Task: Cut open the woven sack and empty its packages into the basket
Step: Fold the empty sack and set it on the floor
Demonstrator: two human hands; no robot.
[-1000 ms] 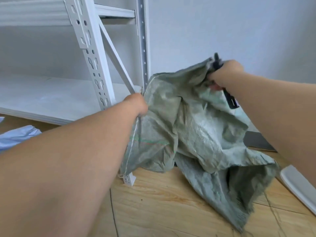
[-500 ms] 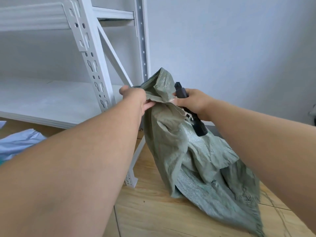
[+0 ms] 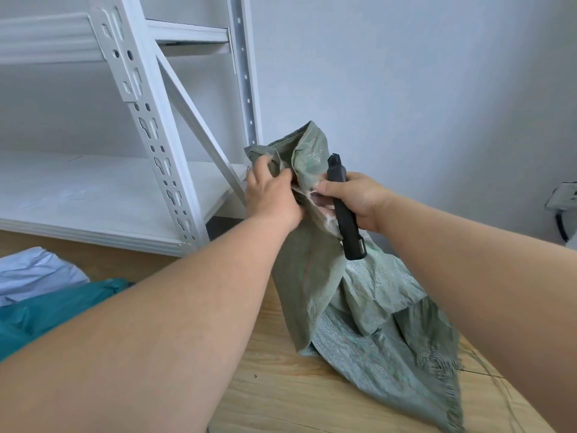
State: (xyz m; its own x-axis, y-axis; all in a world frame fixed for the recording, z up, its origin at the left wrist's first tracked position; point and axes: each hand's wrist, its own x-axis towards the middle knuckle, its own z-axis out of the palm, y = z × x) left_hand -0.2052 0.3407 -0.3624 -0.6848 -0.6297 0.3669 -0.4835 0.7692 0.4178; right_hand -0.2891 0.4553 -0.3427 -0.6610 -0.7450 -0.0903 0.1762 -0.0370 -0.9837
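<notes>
White metal shelving unit (image 3: 162, 170) w/ slotted uprights, pale wall (image 3: 406, 89) behind, wood-grain floor (image 3: 281, 385).

Your both arms bare, stretched forward, converging toward middle of view. Your left hand (image 3: 271, 195): back of hand toward you, fingers curled, gripping bunched top of woven sack (image 3: 315, 273), thumb side up. Your right hand (image 3: 359, 200): fist closed round black knife handle (image 3: 345, 214), handle slanting from upper left to lower right through fist; thumb and forefinger also pinching sack edge. Your hands just beside each other, nearly touching, at same height. Your wrists roughly straight; forearms fill lower corners.
</notes>
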